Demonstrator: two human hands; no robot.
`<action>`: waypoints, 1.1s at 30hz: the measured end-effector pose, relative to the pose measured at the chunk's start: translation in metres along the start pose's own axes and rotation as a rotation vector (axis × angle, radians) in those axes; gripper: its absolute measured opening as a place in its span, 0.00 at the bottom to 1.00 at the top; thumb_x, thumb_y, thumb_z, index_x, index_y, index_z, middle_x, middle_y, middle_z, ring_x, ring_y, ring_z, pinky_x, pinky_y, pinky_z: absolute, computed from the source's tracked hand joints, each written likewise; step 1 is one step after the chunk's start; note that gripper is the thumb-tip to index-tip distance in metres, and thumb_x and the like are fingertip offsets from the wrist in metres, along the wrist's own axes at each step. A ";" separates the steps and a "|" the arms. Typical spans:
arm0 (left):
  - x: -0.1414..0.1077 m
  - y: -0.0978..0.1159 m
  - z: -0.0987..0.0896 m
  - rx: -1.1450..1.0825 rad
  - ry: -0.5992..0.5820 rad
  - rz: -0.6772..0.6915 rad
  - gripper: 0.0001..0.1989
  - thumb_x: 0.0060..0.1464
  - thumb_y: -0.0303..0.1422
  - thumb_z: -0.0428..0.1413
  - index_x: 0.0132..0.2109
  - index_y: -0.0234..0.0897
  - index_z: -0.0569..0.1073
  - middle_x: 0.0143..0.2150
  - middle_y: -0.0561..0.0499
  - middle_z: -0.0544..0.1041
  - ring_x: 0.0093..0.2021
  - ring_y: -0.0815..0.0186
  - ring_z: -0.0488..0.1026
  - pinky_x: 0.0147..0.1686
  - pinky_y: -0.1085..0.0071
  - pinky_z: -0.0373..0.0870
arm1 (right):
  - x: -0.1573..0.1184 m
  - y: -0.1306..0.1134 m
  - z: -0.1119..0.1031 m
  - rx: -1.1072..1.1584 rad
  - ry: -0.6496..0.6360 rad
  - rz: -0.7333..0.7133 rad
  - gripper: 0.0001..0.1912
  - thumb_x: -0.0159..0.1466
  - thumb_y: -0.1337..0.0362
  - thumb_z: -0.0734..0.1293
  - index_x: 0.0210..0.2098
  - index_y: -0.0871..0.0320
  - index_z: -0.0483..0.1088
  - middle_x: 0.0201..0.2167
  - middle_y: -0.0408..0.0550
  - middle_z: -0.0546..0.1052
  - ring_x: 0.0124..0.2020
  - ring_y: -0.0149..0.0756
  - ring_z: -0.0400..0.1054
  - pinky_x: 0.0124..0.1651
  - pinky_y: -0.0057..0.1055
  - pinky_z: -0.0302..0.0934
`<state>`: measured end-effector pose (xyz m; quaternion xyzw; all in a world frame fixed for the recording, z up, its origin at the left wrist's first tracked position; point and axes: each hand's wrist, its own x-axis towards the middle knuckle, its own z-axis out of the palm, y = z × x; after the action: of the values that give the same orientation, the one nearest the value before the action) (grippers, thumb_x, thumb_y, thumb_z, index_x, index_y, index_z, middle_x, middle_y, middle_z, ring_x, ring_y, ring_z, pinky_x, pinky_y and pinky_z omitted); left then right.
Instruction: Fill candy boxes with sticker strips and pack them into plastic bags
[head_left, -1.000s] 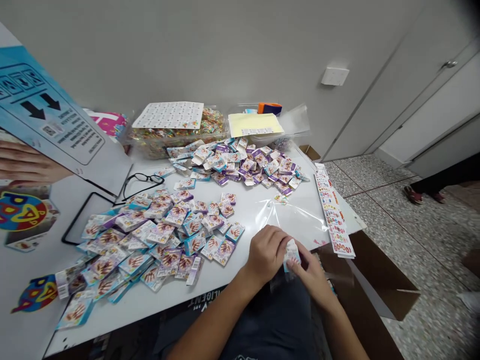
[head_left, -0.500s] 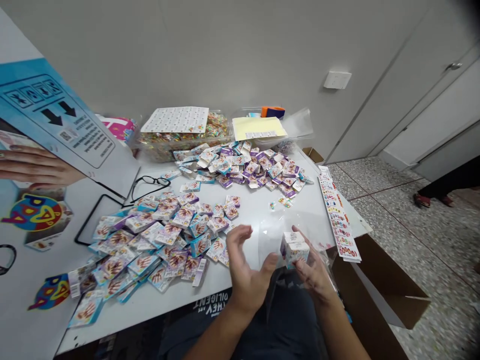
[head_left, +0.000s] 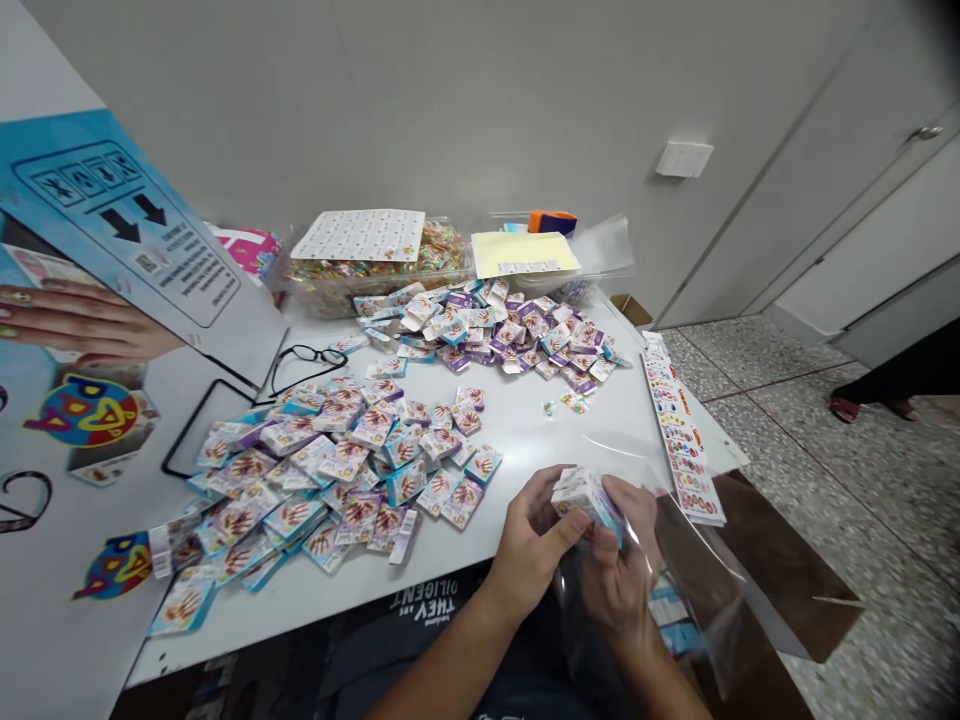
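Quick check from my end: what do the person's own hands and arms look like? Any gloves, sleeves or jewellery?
The left hand and right hand are bare: no gloves, and no rings, watch or bracelet that I can make out. No sleeves show on the forearms. The clothing below is dark with white lettering.

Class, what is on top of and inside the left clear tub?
A printed white sheet lies on the clear tub; small, shiny multicoloured pieces show inside. The sheet hides whatever is beneath.
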<state>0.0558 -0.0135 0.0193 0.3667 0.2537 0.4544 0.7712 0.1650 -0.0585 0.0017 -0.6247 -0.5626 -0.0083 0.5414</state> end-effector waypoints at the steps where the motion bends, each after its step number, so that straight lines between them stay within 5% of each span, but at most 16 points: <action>1: 0.000 0.000 0.001 -0.044 0.013 -0.035 0.26 0.49 0.43 0.71 0.51 0.35 0.76 0.44 0.46 0.81 0.42 0.62 0.79 0.44 0.70 0.74 | -0.001 -0.004 0.005 -0.031 0.020 -0.006 0.27 0.74 0.47 0.52 0.63 0.53 0.65 0.59 0.59 0.68 0.61 0.58 0.63 0.63 0.61 0.57; 4: 0.002 0.007 -0.002 -0.136 0.106 -0.114 0.27 0.45 0.43 0.73 0.48 0.34 0.77 0.40 0.47 0.82 0.40 0.61 0.80 0.43 0.69 0.75 | -0.001 -0.010 0.016 -0.039 -0.170 -0.078 0.37 0.73 0.42 0.43 0.73 0.53 0.50 0.70 0.60 0.57 0.69 0.63 0.52 0.66 0.66 0.50; 8: 0.011 0.025 -0.021 -0.077 0.162 -0.144 0.27 0.44 0.40 0.73 0.49 0.34 0.77 0.42 0.47 0.82 0.42 0.61 0.80 0.48 0.66 0.75 | 0.003 -0.004 0.019 -0.070 -0.465 -0.212 0.36 0.74 0.53 0.55 0.76 0.51 0.38 0.73 0.59 0.54 0.69 0.60 0.52 0.66 0.63 0.52; 11: 0.013 0.031 -0.031 0.004 0.132 -0.167 0.27 0.46 0.42 0.72 0.50 0.36 0.76 0.47 0.46 0.82 0.49 0.58 0.79 0.53 0.64 0.73 | 0.005 0.004 0.018 -0.072 -0.452 -0.229 0.36 0.72 0.65 0.61 0.75 0.46 0.44 0.69 0.56 0.62 0.64 0.54 0.60 0.62 0.55 0.61; 16: 0.012 0.017 -0.029 -0.032 0.217 -0.158 0.28 0.56 0.55 0.61 0.54 0.40 0.76 0.54 0.44 0.80 0.64 0.55 0.71 0.64 0.60 0.66 | 0.000 0.017 0.020 0.058 -0.401 -0.163 0.30 0.73 0.64 0.61 0.72 0.47 0.54 0.61 0.54 0.68 0.62 0.46 0.65 0.61 0.47 0.66; 23: 0.024 0.007 -0.042 0.093 0.333 -0.095 0.28 0.46 0.49 0.70 0.48 0.35 0.76 0.43 0.44 0.81 0.47 0.57 0.79 0.52 0.62 0.72 | -0.007 0.023 0.011 0.081 -0.536 -0.123 0.30 0.73 0.67 0.58 0.73 0.50 0.51 0.67 0.55 0.65 0.68 0.45 0.61 0.66 0.47 0.64; 25: 0.024 0.008 -0.043 0.133 0.322 -0.077 0.27 0.46 0.48 0.70 0.47 0.34 0.77 0.43 0.44 0.81 0.46 0.58 0.79 0.49 0.65 0.73 | -0.007 0.023 0.012 0.044 -0.509 -0.198 0.32 0.72 0.68 0.59 0.74 0.51 0.50 0.66 0.58 0.65 0.67 0.47 0.62 0.64 0.48 0.67; 30: 0.020 0.006 -0.036 0.185 0.320 -0.102 0.32 0.44 0.46 0.72 0.53 0.35 0.76 0.49 0.42 0.81 0.49 0.57 0.79 0.50 0.65 0.74 | -0.017 0.025 0.026 -0.117 -0.188 -0.299 0.32 0.71 0.72 0.60 0.72 0.54 0.52 0.54 0.59 0.75 0.54 0.48 0.73 0.50 0.47 0.76; 33: 0.017 0.007 -0.029 0.222 0.210 -0.088 0.26 0.48 0.46 0.70 0.50 0.34 0.77 0.48 0.43 0.82 0.48 0.57 0.79 0.49 0.66 0.74 | -0.026 0.026 0.033 -0.232 -0.103 -0.316 0.30 0.71 0.71 0.59 0.71 0.56 0.54 0.53 0.59 0.76 0.50 0.48 0.75 0.47 0.47 0.77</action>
<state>0.0386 0.0133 0.0069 0.3889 0.3975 0.4252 0.7141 0.1543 -0.0476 -0.0456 -0.5864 -0.6758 -0.1260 0.4284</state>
